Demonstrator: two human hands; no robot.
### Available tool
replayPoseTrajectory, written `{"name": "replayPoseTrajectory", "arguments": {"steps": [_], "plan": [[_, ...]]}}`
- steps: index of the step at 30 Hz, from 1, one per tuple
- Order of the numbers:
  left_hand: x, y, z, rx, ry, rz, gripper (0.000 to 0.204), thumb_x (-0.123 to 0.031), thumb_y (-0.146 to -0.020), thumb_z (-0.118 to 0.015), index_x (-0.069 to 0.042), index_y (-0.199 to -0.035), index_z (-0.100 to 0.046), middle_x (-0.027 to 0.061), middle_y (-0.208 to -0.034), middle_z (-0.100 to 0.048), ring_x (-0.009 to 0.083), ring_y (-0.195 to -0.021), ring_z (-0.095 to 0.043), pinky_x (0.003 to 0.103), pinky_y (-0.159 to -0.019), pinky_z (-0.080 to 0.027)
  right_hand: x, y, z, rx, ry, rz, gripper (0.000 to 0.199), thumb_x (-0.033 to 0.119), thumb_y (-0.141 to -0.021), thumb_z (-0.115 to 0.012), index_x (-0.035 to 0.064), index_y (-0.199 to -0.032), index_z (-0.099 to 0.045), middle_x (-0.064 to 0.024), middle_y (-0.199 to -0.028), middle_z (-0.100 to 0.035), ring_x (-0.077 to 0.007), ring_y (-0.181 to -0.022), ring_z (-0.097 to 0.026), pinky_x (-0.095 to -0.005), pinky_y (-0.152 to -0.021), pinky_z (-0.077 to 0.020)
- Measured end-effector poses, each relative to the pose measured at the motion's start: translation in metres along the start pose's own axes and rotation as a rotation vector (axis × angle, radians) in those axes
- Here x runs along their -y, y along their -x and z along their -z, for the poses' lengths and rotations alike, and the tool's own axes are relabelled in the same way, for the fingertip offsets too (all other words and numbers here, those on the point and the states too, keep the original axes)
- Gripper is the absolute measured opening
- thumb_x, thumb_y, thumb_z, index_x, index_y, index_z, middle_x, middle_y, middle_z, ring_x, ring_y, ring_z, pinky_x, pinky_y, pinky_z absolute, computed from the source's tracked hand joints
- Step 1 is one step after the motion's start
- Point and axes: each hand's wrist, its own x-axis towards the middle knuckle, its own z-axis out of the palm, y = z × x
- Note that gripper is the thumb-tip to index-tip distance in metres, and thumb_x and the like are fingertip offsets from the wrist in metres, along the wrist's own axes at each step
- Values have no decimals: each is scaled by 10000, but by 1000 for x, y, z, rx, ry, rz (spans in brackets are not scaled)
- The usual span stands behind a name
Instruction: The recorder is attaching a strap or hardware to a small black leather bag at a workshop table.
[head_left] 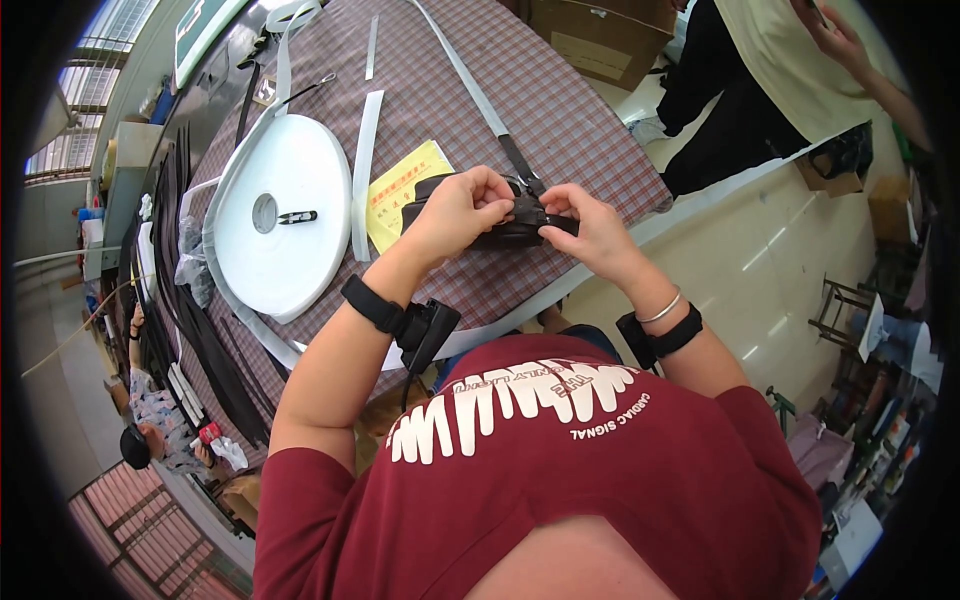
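Note:
Both my hands work close together over the table's near right part. My left hand is closed, thumb and fingers pinching a small dark piece whose exact kind I cannot make out. From the other side my right hand pinches the same piece. Black strap-like material lies bunched under and between the hands, partly hidden by them. A long pale band runs from the far edge toward the hands and meets a dark strip. Beside my left hand lies a yellow printed paper.
A big white reel lies left on the checked tablecloth, with thread snips on top. A white strip lies beside it. Black straps hang along the left. A cardboard box and another person are beyond the right edge.

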Motion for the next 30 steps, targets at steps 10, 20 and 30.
{"name": "replayPoseTrajectory", "arguments": {"steps": [10,20,30], "plan": [[10,7,2,24,90,-13,68,-59,-829,-607,-56,-888,-574,-37,-767,-558,22,-664,-491,163,-585,-393,2,0,-19,-127,197,140,291,135,-679,-723,54,-924,-589,-83,-844,-567,-245,-731,-591,-316,-650,-484],[13,4,4,4,-53,-85,44,-23,-803,-597,-25,-836,-569,-26,-719,-547,33,-644,-496,177,-580,-410,1,4,-24,-141,-78,32,274,63,-712,-694,43,-973,-616,-74,-895,-598,-188,-786,-595,-262,-705,-465],[-5,3,-4,-25,-213,-42,43,-28,-774,-602,-8,-780,-564,0,-662,-542,59,-582,-517,199,-539,-431,-10,9,-29,-158,-210,0,284,48,-718,-692,31,-992,-618,-47,-874,-587,-123,-785,-568,-243,-707,-455]]}}
